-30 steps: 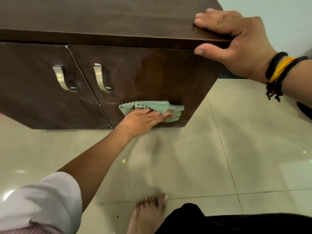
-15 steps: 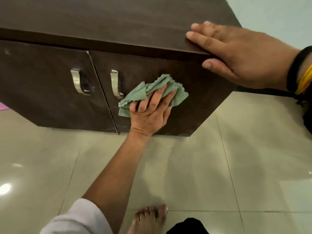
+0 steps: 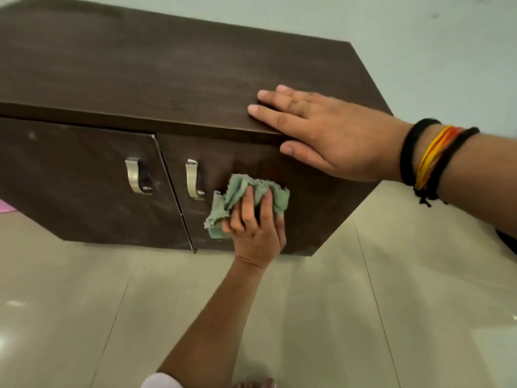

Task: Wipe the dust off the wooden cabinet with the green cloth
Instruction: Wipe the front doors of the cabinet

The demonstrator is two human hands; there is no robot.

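A: Left hand [image 3: 256, 233] bunches the green cloth [image 3: 246, 201] against the wooden cabinet [image 3: 167, 68] door, just right of the right handle [image 3: 193, 179].

B: It could snag that handle. Right hand [image 3: 327, 135], spread flat, braces the top's front edge; it might slip.

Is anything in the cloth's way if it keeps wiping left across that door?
Yes. The right door's metal handle stands just left of the green cloth, which the left hand presses to the door. The right hand rests on the cabinet top, clear of it.
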